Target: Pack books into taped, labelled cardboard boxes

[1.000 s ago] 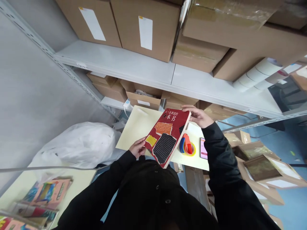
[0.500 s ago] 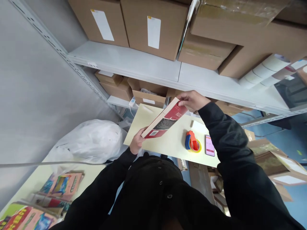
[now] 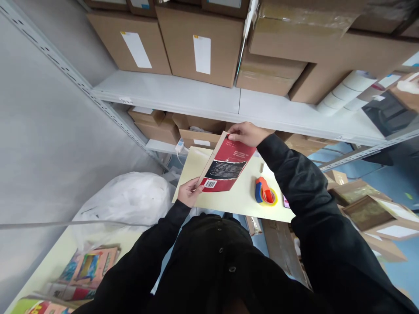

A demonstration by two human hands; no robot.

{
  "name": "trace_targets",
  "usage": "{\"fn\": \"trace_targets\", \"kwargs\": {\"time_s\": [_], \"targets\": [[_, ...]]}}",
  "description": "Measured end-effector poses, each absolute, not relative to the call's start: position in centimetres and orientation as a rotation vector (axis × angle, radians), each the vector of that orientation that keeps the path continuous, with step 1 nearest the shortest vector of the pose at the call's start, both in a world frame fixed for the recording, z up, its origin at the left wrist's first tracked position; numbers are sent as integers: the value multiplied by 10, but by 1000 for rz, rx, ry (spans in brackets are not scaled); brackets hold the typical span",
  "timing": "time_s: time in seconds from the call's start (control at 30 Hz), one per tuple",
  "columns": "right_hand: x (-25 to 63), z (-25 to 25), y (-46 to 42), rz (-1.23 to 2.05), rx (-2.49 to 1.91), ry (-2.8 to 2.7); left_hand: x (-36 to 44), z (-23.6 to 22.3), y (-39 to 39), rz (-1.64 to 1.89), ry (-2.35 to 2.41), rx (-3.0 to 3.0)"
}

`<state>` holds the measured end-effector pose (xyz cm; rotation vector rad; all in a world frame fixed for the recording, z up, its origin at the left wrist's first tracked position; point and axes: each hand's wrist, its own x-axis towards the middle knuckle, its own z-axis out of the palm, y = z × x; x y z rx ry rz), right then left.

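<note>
Both my hands hold a red book (image 3: 236,152) tilted above the cream table (image 3: 203,201). Its back cover, with a black panel of text and a barcode, faces me. My left hand (image 3: 190,192) is closed on the lower left corner, thumb near the barcode. At the top edge my right hand (image 3: 248,133) grips the book between thumb and fingers. To the right on the table lies an orange and blue tape dispenser (image 3: 266,192) with a yellow roll. A phone (image 3: 286,202) is partly hidden by my right sleeve.
A grey shelf (image 3: 183,96) with cardboard boxes (image 3: 199,52) and white rolls (image 3: 347,91) spans the far side. At left are a white plastic bag (image 3: 126,196) and several books (image 3: 93,268) on another table. Open cartons (image 3: 373,213) stand at right.
The book has turned from showing its page edge to showing more of its back cover. My right hand has shifted left, and its sleeve now covers more of the phone.
</note>
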<state>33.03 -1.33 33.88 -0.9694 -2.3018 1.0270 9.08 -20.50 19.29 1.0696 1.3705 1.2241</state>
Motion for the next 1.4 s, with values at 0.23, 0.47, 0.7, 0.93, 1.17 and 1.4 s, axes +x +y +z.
{"fn": "trace_targets", "kwargs": {"time_s": [0.23,0.47,0.7,0.93,1.17,1.4], "targets": [[386,297,-22,1603,-1137,-1955,76,181,-204,1238,1350,759],[381,267,-40,1498,-1171,-1559,75,175,-197,1148,1264,658],[390,255,-40,1319,-1207,-1499,95,173,-195,1081,1293,724],[398,255,-34,1338,-1189,-1526,103,175,-196,1025,1200,652],[406,254,-27,1407,-1160,-1487,111,174,-190,1219,1197,541],[418,273,-26,1540,-835,-1687,115,171,-183,1286,1141,433]]}}
